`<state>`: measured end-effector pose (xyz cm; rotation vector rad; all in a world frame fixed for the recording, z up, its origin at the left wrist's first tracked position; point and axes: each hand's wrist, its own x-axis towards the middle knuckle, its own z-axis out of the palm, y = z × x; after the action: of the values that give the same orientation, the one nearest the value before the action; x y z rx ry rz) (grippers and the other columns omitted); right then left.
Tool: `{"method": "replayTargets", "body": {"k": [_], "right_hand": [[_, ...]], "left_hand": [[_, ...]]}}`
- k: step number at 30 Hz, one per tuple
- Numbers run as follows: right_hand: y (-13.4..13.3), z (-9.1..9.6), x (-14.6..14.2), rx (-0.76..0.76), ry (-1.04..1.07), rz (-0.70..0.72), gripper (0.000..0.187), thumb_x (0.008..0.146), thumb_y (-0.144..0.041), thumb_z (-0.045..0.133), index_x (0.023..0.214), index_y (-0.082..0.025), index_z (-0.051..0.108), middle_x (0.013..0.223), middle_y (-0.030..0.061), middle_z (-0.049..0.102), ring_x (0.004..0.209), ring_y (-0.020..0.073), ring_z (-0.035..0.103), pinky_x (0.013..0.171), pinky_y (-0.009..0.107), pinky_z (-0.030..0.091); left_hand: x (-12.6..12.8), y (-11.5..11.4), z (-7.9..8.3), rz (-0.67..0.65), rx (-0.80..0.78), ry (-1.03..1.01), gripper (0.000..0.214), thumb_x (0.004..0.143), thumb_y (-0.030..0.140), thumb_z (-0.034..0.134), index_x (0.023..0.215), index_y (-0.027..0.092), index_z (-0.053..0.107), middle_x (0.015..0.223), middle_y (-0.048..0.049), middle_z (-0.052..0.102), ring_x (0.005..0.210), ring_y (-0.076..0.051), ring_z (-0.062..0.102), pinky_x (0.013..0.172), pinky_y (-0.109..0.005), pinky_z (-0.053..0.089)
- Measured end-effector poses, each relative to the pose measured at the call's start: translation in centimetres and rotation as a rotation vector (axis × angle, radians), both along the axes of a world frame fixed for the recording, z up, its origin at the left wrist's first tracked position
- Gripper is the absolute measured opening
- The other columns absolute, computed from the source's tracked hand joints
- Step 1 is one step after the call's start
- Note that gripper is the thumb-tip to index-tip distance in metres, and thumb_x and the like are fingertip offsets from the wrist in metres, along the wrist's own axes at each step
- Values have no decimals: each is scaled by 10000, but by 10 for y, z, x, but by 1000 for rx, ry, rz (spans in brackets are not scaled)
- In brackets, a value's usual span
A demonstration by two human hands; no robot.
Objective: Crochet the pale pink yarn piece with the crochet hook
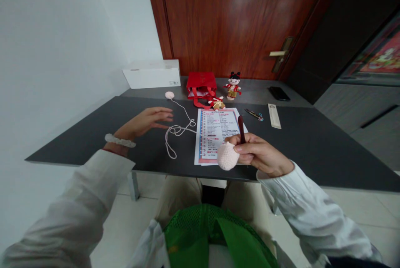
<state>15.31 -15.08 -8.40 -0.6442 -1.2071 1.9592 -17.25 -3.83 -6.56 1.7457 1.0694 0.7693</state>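
Note:
My right hand grips a crochet hook with a dark brown handle and a round pale pink crocheted piece, above the lower right of the printed sheet. My left hand hovers over the left side of the table, its fingers apart and holding nothing. Loose pale yarn lies in loops on the tabletop close to that hand. It runs up to a small yarn ball and also across toward the sheet, which carries lines of printed text.
Along the back of the dark table stand a white box, a red bag and a crocheted doll. A smaller doll piece lies by the bag. Scissors, a pale strip and a black phone are at right.

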Motion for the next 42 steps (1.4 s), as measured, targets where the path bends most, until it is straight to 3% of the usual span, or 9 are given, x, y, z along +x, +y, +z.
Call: {"method": "replayTargets", "body": {"k": [3, 6, 9, 15, 19, 24, 29, 34, 42], "right_hand": [[13, -7, -6, 57, -24, -3, 149, 752, -243, 692, 700, -140, 598, 502, -95, 303, 431, 29, 176, 409, 192, 116], [26, -18, -14, 98, -45, -12, 159, 758, -262, 699, 700, -143, 611, 501, -95, 311, 429, 32, 181, 411, 202, 114], [34, -28, -19, 129, -73, 3, 167, 759, -295, 706, 730, -148, 631, 498, -96, 318, 428, 38, 191, 416, 214, 114], [34, -29, -8, 228, -168, -16, 207, 784, -343, 681, 740, -144, 644, 498, -91, 346, 431, 42, 218, 427, 232, 122], [25, -27, -3, 298, -215, -68, 193, 775, -330, 691, 744, -142, 658, 568, -56, 444, 468, 53, 283, 435, 233, 156], [15, -26, -4, 309, -190, -159, 157, 766, -315, 697, 736, -166, 661, 629, -34, 498, 514, 71, 338, 463, 233, 213], [11, -16, -9, 275, -237, -157, 228, 754, -346, 694, 639, -157, 637, 527, -54, 439, 474, 68, 304, 453, 237, 195], [10, -2, -18, 148, -288, -171, 230, 676, -354, 748, 634, -150, 651, 542, -44, 518, 472, 57, 362, 459, 219, 234], [9, 9, -32, 207, -372, -241, 190, 632, -271, 775, 600, -140, 640, 557, -21, 570, 527, 86, 455, 519, 239, 325]], "left_hand": [[-5, -2, 16, 133, 163, 94, 272, 741, 259, 691, 991, 156, 661, 956, 23, 662, 929, -167, 571, 895, -262, 414], [13, -30, 19, 175, 290, 117, 90, 791, 290, 647, 832, 212, 668, 863, 29, 625, 836, -142, 541, 788, -216, 427], [48, -64, 2, -358, 204, 239, 176, 874, 302, 526, 887, 183, 654, 854, -15, 631, 733, -138, 565, 666, -251, 438], [104, -87, -33, -170, 69, -74, 306, 729, 314, 688, 934, 165, 518, 805, 11, 520, 653, -110, 504, 600, -250, 426], [119, -94, -28, -120, 37, -131, 138, 743, 249, 641, 751, 152, 542, 763, 14, 505, 611, -82, 472, 571, -230, 396], [128, -107, -23, -144, -205, -187, 102, 770, 244, 589, 804, 149, 570, 595, 42, 525, 475, -65, 444, 469, -209, 356], [129, -110, -20, -90, -210, -259, 470, 722, 181, 653, 1174, 185, 522, 721, 46, 558, 519, -64, 472, 463, -198, 359], [129, -109, -16, -98, -211, -280, 532, 720, 154, 651, 1211, 177, 448, 690, 59, 549, 558, -78, 503, 516, -212, 365], [126, -113, -22, 9, -196, -254, 312, 703, 172, 657, 892, 201, 411, 649, 75, 528, 532, -68, 473, 502, -192, 324]]}}
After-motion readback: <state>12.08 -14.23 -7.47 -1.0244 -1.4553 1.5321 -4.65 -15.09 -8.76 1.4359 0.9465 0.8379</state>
